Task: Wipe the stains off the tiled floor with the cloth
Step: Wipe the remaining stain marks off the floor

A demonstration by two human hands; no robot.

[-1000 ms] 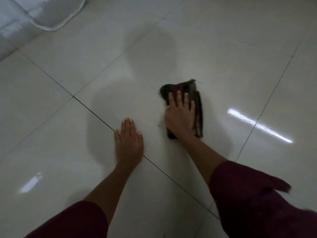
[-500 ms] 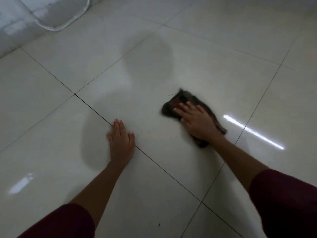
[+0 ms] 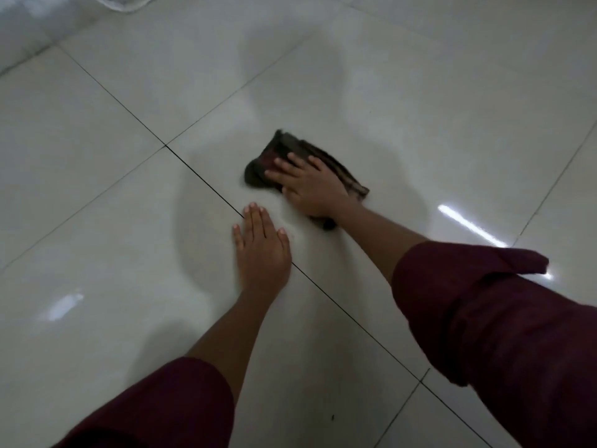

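Note:
A dark, crumpled cloth [image 3: 277,155] lies on the glossy pale tiled floor [image 3: 403,101] near the middle of the view. My right hand [image 3: 311,185] presses flat on top of it, fingers spread and pointing left, covering most of the cloth. My left hand [image 3: 261,250] rests palm down on the floor just below and left of the cloth, fingers together, lying across a dark grout line. It holds nothing. Both forearms come from dark red sleeves at the bottom. No stain is plainly visible on the tiles.
Dark grout lines [image 3: 129,113] cross the floor diagonally. A white rounded object [image 3: 126,3] sits at the top left edge. Bright light reflections [image 3: 471,226] streak the tile at right. A tiny dark speck [image 3: 332,417] lies near the bottom.
My right hand has slid the cloth left, closer to my left hand, with its fingers now pointing left. The left hand has stayed planted on the floor while the view shifted.

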